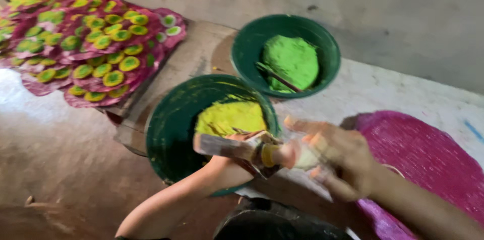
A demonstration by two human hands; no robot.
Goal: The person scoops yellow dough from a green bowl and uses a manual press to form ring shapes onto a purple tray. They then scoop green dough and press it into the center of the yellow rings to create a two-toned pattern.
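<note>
My left hand (228, 162) reaches in from the lower left and grips a flat pinkish-brown piece (227, 145) over the near green bowl (166, 129), which holds yellow-green paste (229, 118). My right hand (339, 160) comes from the lower right, smeared with pale paint. It holds a short pale stamp (295, 157) whose yellow ringed end (268, 155) meets the piece. Motion blur hides the fingers' exact grip.
A second green bowl (247, 48) behind holds bright green paste (291, 61) and a thin stick (277, 76). Magenta pieces with yellow-green dots (85, 38) are heaped at top left. A magenta mat (428, 162) lies at right, a dark bucket (272, 225) at the bottom edge.
</note>
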